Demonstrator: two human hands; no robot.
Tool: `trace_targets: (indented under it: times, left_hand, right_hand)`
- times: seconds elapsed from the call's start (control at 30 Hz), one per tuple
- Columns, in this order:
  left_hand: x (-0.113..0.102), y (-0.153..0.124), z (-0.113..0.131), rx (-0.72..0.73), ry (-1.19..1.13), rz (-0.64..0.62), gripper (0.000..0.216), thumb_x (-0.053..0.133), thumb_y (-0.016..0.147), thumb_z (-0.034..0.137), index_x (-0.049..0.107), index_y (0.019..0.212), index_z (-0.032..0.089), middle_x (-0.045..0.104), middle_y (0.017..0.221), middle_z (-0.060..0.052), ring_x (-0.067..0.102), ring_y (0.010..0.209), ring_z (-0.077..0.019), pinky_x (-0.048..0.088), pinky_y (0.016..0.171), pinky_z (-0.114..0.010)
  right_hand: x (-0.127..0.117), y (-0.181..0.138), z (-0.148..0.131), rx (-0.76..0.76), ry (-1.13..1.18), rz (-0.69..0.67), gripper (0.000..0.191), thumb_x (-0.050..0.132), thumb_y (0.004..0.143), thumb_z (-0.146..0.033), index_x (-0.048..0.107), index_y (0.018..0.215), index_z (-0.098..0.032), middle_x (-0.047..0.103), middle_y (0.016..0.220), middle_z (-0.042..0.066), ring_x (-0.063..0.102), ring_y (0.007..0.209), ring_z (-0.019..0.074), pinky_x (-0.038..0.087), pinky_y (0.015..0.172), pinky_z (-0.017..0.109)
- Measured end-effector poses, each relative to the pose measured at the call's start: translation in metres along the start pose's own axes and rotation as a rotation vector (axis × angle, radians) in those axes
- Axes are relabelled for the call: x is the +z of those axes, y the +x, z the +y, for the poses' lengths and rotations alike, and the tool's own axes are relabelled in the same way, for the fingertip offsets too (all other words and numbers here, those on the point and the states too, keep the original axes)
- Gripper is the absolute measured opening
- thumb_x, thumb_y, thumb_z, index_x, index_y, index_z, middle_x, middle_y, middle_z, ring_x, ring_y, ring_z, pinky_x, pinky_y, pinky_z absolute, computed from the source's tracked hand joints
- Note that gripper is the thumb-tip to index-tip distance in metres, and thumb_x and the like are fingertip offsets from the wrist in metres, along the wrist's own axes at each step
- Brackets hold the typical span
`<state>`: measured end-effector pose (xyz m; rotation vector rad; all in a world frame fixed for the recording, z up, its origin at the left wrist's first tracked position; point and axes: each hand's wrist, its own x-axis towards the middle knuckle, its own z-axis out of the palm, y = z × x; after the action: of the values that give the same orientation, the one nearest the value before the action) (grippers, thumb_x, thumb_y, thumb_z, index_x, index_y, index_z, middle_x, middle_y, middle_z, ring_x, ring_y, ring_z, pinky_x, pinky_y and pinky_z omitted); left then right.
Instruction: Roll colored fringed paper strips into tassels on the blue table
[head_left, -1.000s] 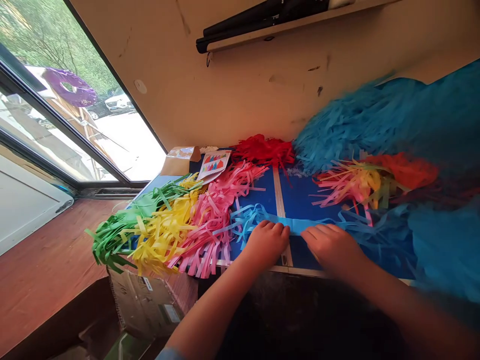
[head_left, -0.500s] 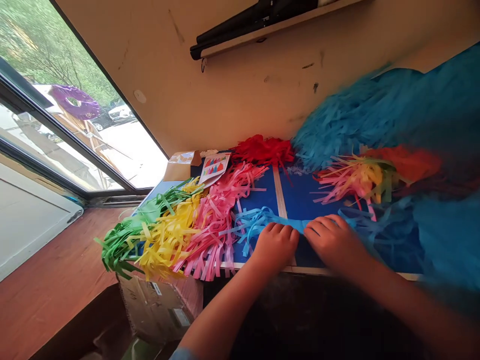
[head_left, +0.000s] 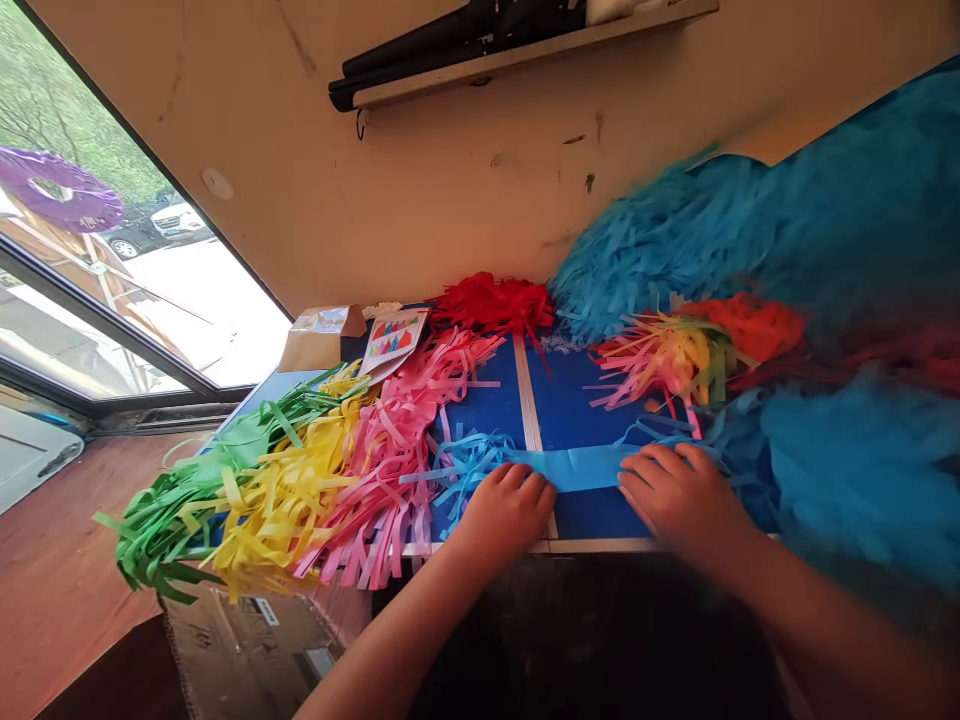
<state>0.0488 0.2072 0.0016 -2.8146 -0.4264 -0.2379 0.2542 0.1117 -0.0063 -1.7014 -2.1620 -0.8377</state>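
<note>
A blue tissue-paper tassel (head_left: 581, 468) lies across the front of the blue table, its plain middle band spread flat between my hands. My left hand (head_left: 510, 508) has its fingers curled over the band's left end, beside the fringe. My right hand (head_left: 679, 497) grips the right end with bent fingers; the fringe beyond is partly hidden. Left of my hands lie pink (head_left: 386, 460), yellow (head_left: 300, 490) and green (head_left: 202, 475) paper tassels, with fringes over the front edge. A mixed pink and yellow tassel (head_left: 660, 360) lies behind my right hand.
A large blue fringe pile (head_left: 667, 240) stands against the wall, with more blue tissue (head_left: 862, 470) at right. Red tassels (head_left: 491, 305), a printed card (head_left: 394, 338) and a brown packet (head_left: 319, 335) lie at the back. A cardboard box (head_left: 232, 650) sits below left.
My hands have drawn apart, and the tassel's narrow, bunched middle is now a wider flat band. The view has shifted slightly to the right.
</note>
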Motion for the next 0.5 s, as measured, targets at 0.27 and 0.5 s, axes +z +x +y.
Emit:
trace_targets:
  times: [0.27, 0.5]
  left_hand:
    - [0.001, 0.023, 0.003, -0.046, -0.13, 0.016, 0.024, 0.05, 0.086, 0.023, 0.053, 0.108, 0.016, 0.06, 0.11, -0.006, 0.054, 0.102, -0.0212, 0.042, 0.091, -0.037]
    - [-0.004, 0.027, 0.006, -0.132, -0.279, -0.099, 0.026, 0.049, 0.085, 0.031, 0.055, 0.107, 0.017, 0.061, 0.109, -0.004, 0.055, 0.099, -0.0203, 0.046, 0.083, -0.034]
  right_hand:
    - [0.007, 0.017, -0.016, -0.046, 0.268, -0.028, 0.025, 0.042, 0.081, -0.008, 0.063, 0.092, -0.017, 0.066, 0.093, 0.003, 0.056, 0.086, 0.0162, 0.036, 0.078, 0.031]
    - [0.024, 0.024, -0.002, -0.019, 0.443, -0.126, 0.02, 0.04, 0.085, -0.015, 0.059, 0.082, -0.018, 0.063, 0.081, 0.003, 0.055, 0.077, 0.0175, 0.039, 0.069, 0.031]
